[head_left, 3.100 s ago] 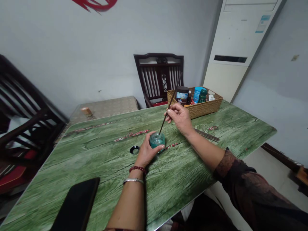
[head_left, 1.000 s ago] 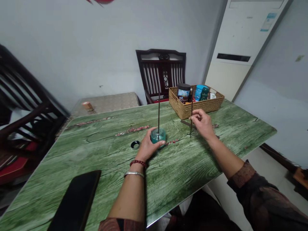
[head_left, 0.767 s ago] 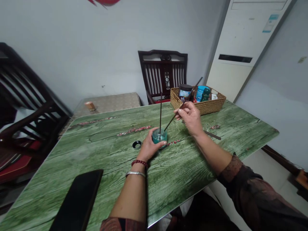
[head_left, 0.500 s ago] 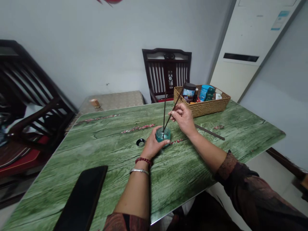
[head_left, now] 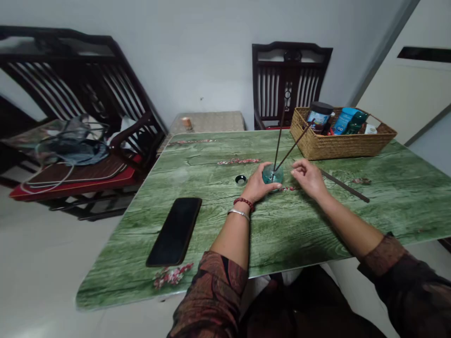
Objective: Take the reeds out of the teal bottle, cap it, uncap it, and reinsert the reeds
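Note:
My left hand (head_left: pixel 256 186) is wrapped round a small teal glass diffuser bottle (head_left: pixel 277 175) standing on the green table. From its mouth rises one dark reed stick (head_left: pixel 279 138), nearly upright. A second dark reed stick (head_left: pixel 297 142) leans out to the right. Just right of the bottle is my right hand (head_left: pixel 310 181), apart from it, with fingers loosely curled and nothing visible between them. Behind that hand, more dark reed stick (head_left: pixel 347 187) material lies on the tabletop; I cannot tell how many pieces. A black ring-shaped cap (head_left: pixel 241 180) lies left of the bottle.
A wicker basket (head_left: pixel 338 148) with jars and bottles stands at the back right of the green table (head_left: pixel 211 188). A black phone (head_left: pixel 175 231) lies at the left. Dark wooden chairs (head_left: pixel 292 80) stand behind and to the left, near a small side table (head_left: pixel 214 120).
My right hand has let go of the leaning reed stick and moved away from it, down to the right of the bottle. My left hand still holds the bottle. The view has turned left and downward.

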`<state>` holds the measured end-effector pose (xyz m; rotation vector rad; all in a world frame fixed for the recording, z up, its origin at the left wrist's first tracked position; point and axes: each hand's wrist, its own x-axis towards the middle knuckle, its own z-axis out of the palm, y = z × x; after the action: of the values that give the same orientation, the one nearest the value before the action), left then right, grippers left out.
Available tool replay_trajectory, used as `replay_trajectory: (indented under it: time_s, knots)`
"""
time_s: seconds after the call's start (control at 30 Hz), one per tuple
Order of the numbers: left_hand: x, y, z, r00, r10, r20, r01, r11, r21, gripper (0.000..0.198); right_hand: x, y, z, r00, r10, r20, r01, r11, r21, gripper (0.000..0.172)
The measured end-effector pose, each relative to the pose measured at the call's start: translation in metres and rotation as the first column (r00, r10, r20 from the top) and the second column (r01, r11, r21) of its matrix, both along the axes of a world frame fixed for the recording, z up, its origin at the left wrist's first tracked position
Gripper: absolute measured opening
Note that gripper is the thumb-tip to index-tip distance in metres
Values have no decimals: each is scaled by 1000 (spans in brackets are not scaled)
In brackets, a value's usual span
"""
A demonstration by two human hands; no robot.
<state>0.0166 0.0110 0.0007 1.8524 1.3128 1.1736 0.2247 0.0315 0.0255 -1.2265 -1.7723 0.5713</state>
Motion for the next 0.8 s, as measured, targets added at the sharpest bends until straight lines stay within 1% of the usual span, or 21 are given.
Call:
replay_trajectory:
  time_s: [0.1,0.17,0.23,0.4,0.53,0.63,0.7,0.8]
  knots:
    - [1,-1,0,1000,-2,-9,2,1000,15,82,11,-2,-23,998,-12,68,17,997,-76,21]
    - [2,-3,-1,1000,6,-18,-6,1000,14,88,12,-1,-35,996,-29,89,36,996,-82,20]
    - [3,-5,-1,999,21,-29,-21,1000,10,92,11,0,-41,994,-38,98,44,997,-60,19]
    - [6,-9,0,992,96,-76,-97,995,-2,95,11,5,-45,992,-54,118,57,998,-24,18]
    - [7,-11,4,984,133,-118,-140,989,-54,97,13,5,-46,989,-51,141,55,998,-24,17]
    - [8,-18,6,976,174,-129,-186,979,-87,98,13,5,-46,985,-53,163,57,998,-20,16]
    - [8,-25,4,971,196,-137,-211,972,-101,97,14,5,-46,984,-49,169,54,998,-22,16]
    - [7,-38,-5,964,222,-144,-238,966,-104,95,14,7,-48,986,-28,164,36,999,-41,14]
